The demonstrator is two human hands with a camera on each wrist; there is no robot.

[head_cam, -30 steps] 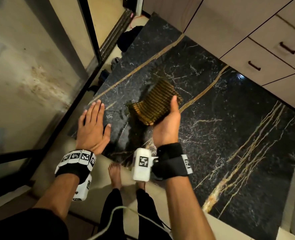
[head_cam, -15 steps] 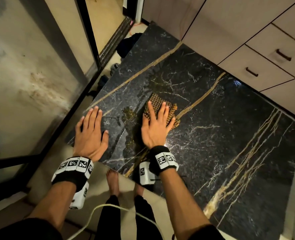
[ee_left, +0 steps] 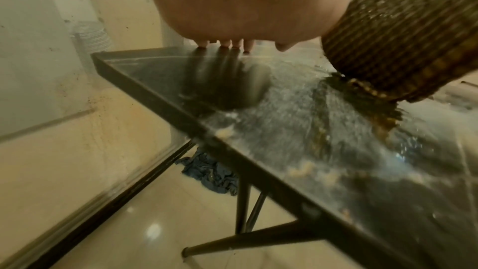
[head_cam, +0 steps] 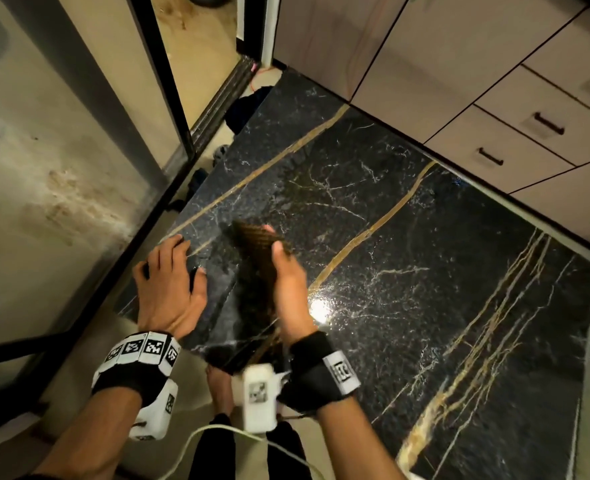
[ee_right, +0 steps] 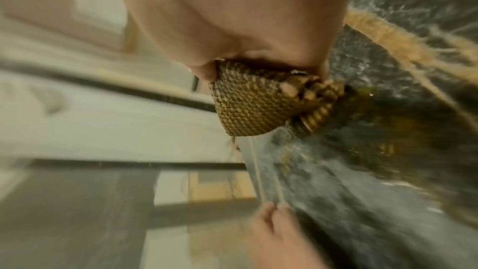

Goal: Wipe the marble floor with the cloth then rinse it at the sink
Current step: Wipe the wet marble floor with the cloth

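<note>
A black marble slab with gold veins lies in front of me on thin dark legs. My right hand grips a brown-yellow waffle cloth and holds it tilted up, thumb on top. In the left wrist view the cloth's lower edge touches the wet marble. The right wrist view shows the cloth bunched under my palm. My left hand lies flat near the slab's left edge, its fingertips resting on the stone.
Pale cabinets with drawer handles run along the slab's far right side. A glass sliding door stands close on the left. A blue rag lies on the tiled floor under the slab. My bare feet and a white cable are below.
Half a second ago my right hand pressed the cloth flat on the marble; now it grips the cloth and has raised it, nearer to me. The left hand stays on the slab's left edge.
</note>
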